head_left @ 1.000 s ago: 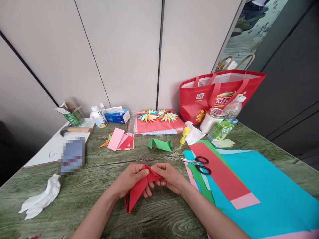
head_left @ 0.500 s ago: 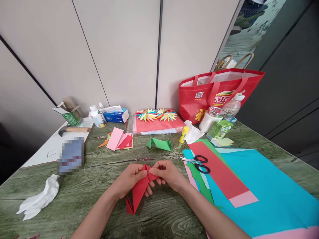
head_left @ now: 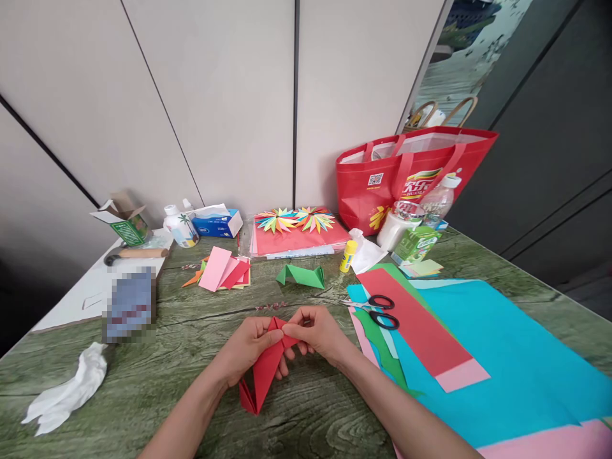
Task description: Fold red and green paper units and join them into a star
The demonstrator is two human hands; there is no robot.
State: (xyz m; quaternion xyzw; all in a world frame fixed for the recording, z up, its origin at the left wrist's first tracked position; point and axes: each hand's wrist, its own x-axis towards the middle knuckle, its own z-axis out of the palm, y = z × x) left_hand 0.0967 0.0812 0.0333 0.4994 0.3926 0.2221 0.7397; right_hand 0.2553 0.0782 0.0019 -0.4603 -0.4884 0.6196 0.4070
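A folded red paper hangs between my two hands above the front of the table, its lower end bent into a triangular fold. My left hand pinches its upper part with the thumb on top, fingertips partly hidden behind the paper. On the other side of the top fold, my right hand grips it between thumb and fingers. Beyond my hands lies a folded green paper with bent-up ends. Black-handled scissors rest on the paper sheets to the right.
Large blue sheets and a red strip cover the right side. A yellow glue stick stands near a red bag. Small paper pieces, a tissue box and a hammer lie left; crumpled tissue is nearer.
The camera view has shifted slightly, so the surroundings sit further left. Both hands keep their pinch on the red paper, with the right thumb shifting slightly along the top fold.
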